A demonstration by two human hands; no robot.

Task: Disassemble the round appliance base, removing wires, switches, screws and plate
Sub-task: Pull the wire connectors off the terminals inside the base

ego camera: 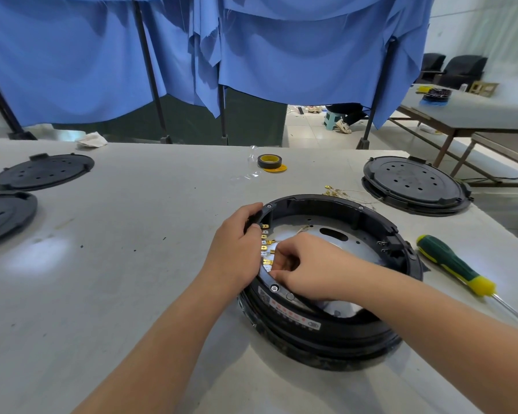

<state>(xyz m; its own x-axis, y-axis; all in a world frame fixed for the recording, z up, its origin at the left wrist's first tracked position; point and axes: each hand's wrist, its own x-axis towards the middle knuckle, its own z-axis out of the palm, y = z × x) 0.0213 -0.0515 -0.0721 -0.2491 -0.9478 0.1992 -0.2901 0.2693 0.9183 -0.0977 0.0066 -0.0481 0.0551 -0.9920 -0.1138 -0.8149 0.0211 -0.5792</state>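
left hand (237, 249) grips round base (335, 324) rim; right hand (308, 264) pinches brass terminals (265, 246).

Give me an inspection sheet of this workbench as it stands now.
Surface: pale grey table, scuffed and specked.
Job's things: round black appliance base, silver plate inside, brass terminals along its left wall; green-and-yellow screwdriver to its right.
Clutter: three black perforated lids; black tape roll; crumpled rag.
Hands: left hand grips the rim; right hand pinches at the terminals.
Cables: loose thin wires behind the base.
Surroundings: blue curtains; second table.
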